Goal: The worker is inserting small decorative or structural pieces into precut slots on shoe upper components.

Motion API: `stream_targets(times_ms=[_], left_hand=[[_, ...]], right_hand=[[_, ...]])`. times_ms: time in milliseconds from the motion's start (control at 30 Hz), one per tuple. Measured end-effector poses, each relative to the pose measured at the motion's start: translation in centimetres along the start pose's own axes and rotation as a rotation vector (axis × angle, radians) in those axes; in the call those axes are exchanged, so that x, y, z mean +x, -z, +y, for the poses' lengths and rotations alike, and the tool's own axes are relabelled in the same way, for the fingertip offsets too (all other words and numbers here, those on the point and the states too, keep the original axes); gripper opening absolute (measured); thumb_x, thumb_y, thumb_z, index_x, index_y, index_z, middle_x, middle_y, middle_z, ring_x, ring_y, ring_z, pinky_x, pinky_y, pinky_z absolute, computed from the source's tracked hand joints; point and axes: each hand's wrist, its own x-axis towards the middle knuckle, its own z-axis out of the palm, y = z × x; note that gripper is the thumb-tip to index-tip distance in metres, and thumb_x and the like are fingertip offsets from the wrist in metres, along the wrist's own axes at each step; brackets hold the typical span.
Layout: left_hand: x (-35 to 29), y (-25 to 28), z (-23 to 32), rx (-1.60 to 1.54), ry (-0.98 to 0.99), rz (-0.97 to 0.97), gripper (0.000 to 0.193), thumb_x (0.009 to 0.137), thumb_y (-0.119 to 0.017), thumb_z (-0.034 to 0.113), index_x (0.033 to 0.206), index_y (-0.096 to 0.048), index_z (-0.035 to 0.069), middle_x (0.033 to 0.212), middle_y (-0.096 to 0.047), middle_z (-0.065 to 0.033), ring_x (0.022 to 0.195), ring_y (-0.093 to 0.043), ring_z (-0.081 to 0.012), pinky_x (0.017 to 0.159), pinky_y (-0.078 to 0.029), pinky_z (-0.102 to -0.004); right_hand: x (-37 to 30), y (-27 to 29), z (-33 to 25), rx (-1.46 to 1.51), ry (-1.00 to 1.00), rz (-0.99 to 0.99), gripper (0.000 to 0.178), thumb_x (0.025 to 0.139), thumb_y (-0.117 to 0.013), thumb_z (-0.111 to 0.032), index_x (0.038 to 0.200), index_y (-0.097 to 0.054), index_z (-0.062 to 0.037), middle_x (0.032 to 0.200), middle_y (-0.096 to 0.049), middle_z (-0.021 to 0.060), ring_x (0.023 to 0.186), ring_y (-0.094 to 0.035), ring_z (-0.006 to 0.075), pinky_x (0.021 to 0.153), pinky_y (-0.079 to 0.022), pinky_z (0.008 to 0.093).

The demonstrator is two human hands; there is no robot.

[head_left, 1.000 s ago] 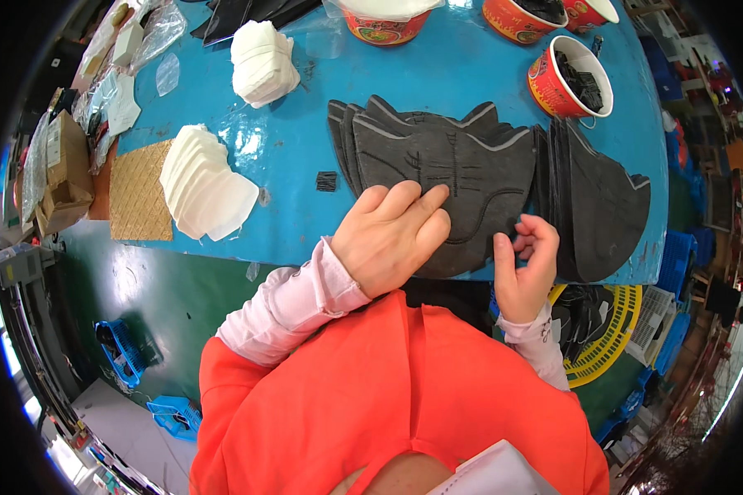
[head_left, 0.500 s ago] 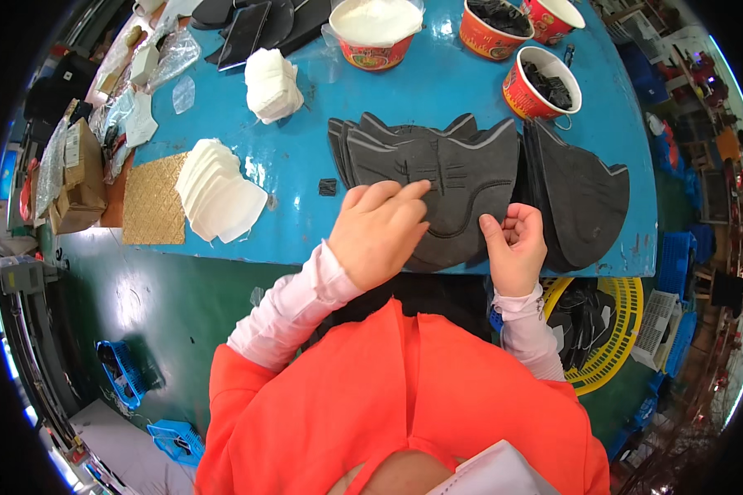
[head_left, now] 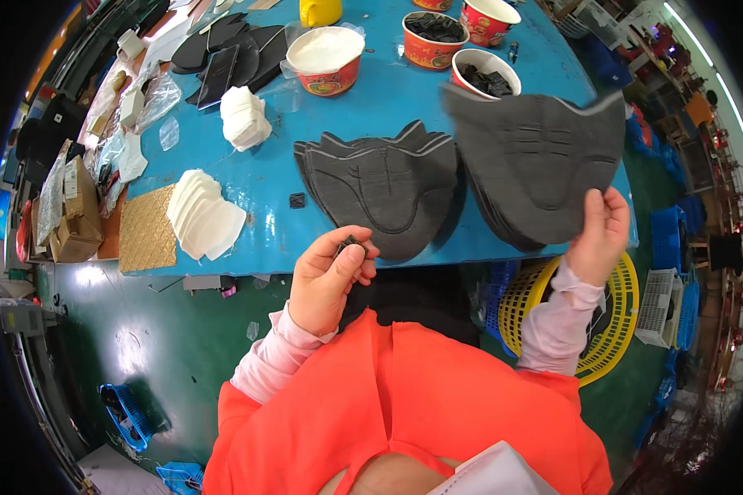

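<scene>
My right hand [head_left: 600, 235] pinches the lower right edge of a dark grey shaped pad [head_left: 545, 157] with stitched-looking lines, slightly blurred. That pad is over the right-hand pile of similar pads [head_left: 489, 202]; whether it touches them I cannot tell. Near the table's front edge, my left hand [head_left: 324, 285] is closed on a small black piece [head_left: 350, 244] between thumb and fingers. Just beyond the left hand lies another stack of grey pads [head_left: 388, 186], with notched top edges. A small dark square piece [head_left: 297, 200] rests on the table left of this stack.
On the blue table [head_left: 264, 181] are white pads [head_left: 206, 216] on a gold textured board [head_left: 147, 227], a white bundle [head_left: 245, 118], a tub of white material [head_left: 326, 62], and red tubs with black pieces [head_left: 435, 41]. A yellow basket [head_left: 623, 330] stands below at the right.
My right hand has moved right with a pad, off the middle stack to the right-hand pile. My left hand has drawn back from the pads and now shows a small black piece.
</scene>
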Motion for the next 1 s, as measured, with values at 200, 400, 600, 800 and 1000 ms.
stream_targets(times_ms=[200,400,600,800,1000], left_hand=[[1.5,-2.1,0.0,-0.101,0.119,-0.011,0.026,0.099,-0.06,0.01,0.124,-0.059,0.002,0.108,-0.068,-0.0094,0.09,-0.065,-0.0145,0.078,-0.053,-0.0271],[2.7,-3.1,-0.5,-0.213,0.162,-0.08,0.022,0.097,-0.063,0.008,0.119,-0.062,0.007,0.117,-0.067,-0.0129,0.101,-0.067,-0.0206,0.086,-0.056,-0.0316],[2.8,-1.9,-1.3,-0.193,0.022,-0.103,0.023,0.093,-0.068,0.002,0.116,-0.066,0.004,0.116,-0.068,-0.0126,0.105,-0.066,-0.0216,0.091,-0.055,-0.0332],[2.2,-0.5,-0.8,0.084,-0.116,-0.121,0.021,0.093,-0.064,-0.004,0.114,-0.066,-0.003,0.115,-0.066,-0.0116,0.107,-0.063,-0.0187,0.094,-0.051,-0.0311],[3.0,0.6,-1.0,0.322,-0.227,-0.148,0.024,0.09,-0.065,-0.008,0.113,-0.064,-0.003,0.116,-0.063,-0.0135,0.106,-0.062,-0.0198,0.09,-0.052,-0.0314]], right_hand=[[1.8,5.7,6.5,-0.483,-0.038,0.056,0.032,0.094,-0.068,-0.012,0.12,-0.057,0.0036,0.103,-0.066,0.0081,0.078,-0.06,0.0104,0.071,-0.047,0.0232],[-3.3,0.0,0.7,-0.693,0.4,-0.115,0.033,0.085,-0.074,-0.001,0.116,-0.061,-0.0028,0.111,-0.063,0.0127,0.102,-0.06,0.0208,0.087,-0.048,0.0322],[-8.8,-7.3,0.0,-0.083,-0.018,-0.809,0.019,0.084,-0.074,0.005,0.1,-0.067,-0.0007,0.098,-0.071,0.0109,0.087,-0.068,0.0152,0.077,-0.053,0.0262],[-9.8,-8.5,1.5,0.14,-0.407,-0.881,0.022,0.085,-0.073,0.006,0.103,-0.062,0.0005,0.097,-0.068,0.0076,0.09,-0.066,0.0129,0.079,-0.053,0.0259],[-10.1,-9.0,2.1,0.229,-0.558,-0.793,0.023,0.086,-0.07,0.009,0.104,-0.06,0.0004,0.1,-0.067,0.0071,0.091,-0.065,0.0121,0.08,-0.052,0.0256]])
